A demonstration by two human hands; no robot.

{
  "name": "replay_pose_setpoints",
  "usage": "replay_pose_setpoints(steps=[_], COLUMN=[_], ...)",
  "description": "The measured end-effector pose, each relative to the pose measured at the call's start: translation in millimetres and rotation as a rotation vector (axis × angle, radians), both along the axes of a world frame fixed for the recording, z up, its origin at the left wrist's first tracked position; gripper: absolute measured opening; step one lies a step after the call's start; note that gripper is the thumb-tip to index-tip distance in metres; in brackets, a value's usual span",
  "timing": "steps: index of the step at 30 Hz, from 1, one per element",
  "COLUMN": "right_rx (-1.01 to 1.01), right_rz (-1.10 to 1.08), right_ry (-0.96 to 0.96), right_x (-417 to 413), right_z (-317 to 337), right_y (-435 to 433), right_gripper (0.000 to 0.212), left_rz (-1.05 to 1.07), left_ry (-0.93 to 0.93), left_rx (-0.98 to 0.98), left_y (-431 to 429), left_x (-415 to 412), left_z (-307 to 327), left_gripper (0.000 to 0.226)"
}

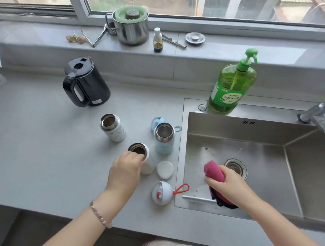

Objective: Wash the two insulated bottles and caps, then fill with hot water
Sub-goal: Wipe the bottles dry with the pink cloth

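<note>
Three open insulated bottles stand on the grey counter: a white patterned one point(113, 129), a pale blue one point(164, 141), and a plain white one point(145, 160). My left hand point(125, 172) grips the plain white bottle near its rim. Beside it lies a flat white cap point(165, 169). A round grey cap with a red loop point(161, 192) sits at the counter's front, and a blue cap point(158, 122) lies behind the blue bottle. My right hand point(227, 183) holds a bunched pink cloth point(214, 171) over the sink point(250, 130).
A black electric kettle point(85, 83) stands at the back left. A green dish soap pump bottle point(231, 85) is on the sink's back rim and the tap point(318, 113) at the right. A steel pot point(130, 25), a small spray bottle point(157, 40) and a sink plug point(195, 38) line the sill.
</note>
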State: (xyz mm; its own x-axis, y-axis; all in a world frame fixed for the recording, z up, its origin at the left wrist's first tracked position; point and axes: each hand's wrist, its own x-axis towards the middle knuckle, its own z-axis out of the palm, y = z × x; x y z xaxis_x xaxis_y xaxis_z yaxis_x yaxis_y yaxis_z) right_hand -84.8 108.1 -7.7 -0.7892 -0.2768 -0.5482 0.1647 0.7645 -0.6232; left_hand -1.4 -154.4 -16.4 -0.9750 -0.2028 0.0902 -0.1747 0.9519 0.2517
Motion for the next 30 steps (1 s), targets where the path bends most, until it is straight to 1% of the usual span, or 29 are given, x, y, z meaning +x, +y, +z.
replay_pose_setpoints(steps=[2, 4, 6, 8, 9, 11, 13, 16, 18, 19, 22, 24, 27, 30], right_rx=[-0.018, -0.037, -0.026, -0.019, -0.013, 0.007, 0.010, -0.026, -0.033, -0.032, -0.015, -0.023, -0.022, -0.009], right_rz=[0.003, -0.004, -0.011, -0.028, -0.035, -0.046, -0.071, -0.139, -0.170, -0.175, -0.176, -0.184, -0.191, -0.181], right_ry=[-0.012, -0.017, 0.005, 0.009, 0.005, -0.003, -0.025, -0.060, -0.067, -0.065, -0.047, -0.046, -0.031, -0.017], right_x=[-1, -3, -5, -7, -7, -8, -9, -12, -14, -15, -18, -20, -23, -29], right_z=[1, 1, 0, -1, -1, -2, -1, 0, 1, 2, 2, 1, -2, -3], right_y=[9, 21, 34, 49, 57, 74, 90, 112, 124, 129, 141, 146, 150, 150], right_gripper=[0.016, 0.015, 0.015, 0.017, 0.017, 0.018, 0.019, 0.019, 0.017, 0.016, 0.018, 0.018, 0.019, 0.019], left_rz=[0.167, 0.349, 0.428, 0.496, 0.527, 0.571, 0.668, 0.806, 0.842, 0.844, 0.827, 0.829, 0.861, 0.870], left_ry=[0.049, 0.111, 0.200, 0.291, 0.308, 0.302, 0.231, -0.037, -0.199, -0.253, -0.335, -0.332, -0.313, -0.268], left_rx=[0.167, 0.286, 0.384, 0.505, 0.606, 0.899, 1.245, 1.707, 1.966, 2.061, 2.268, 2.360, 2.434, 2.453], left_y=[1, 5, 17, 36, 48, 69, 90, 132, 158, 169, 189, 196, 200, 197], left_x=[0, 5, 14, 19, 16, -1, -26, -66, -85, -93, -109, -115, -120, -121], left_z=[9, 29, 57, 79, 84, 80, 64, 43, 34, 30, 26, 24, 23, 22], left_gripper=[0.033, 0.020, 0.011, 0.009, 0.011, 0.019, 0.018, 0.017, 0.017, 0.018, 0.019, 0.020, 0.023, 0.024])
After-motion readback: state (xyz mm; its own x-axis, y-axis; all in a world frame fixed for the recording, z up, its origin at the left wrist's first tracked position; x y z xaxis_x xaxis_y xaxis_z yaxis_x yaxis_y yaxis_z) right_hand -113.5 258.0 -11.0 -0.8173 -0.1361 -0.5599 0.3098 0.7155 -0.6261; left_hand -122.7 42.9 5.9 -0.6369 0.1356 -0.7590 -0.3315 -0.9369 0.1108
